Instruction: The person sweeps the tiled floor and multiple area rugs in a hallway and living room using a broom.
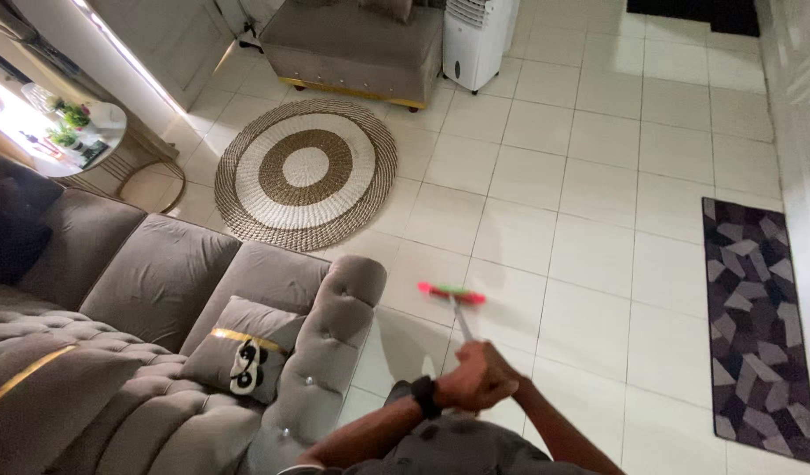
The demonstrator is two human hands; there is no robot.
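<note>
I had both hands stacked on the mop handle close to my chest; my left hand, with a dark wristband, was clenched around it, and my right hand was wrapped over it; the handle ran straight away from me, up and slightly left, to the red-and-green mop head lying crosswise on the white tiled floor, just beside the grey sofa's arm.

Both hands — left hand, right hand — clasped on mop handle (red-green head on tiled floor); grey sofa just beside.
</note>
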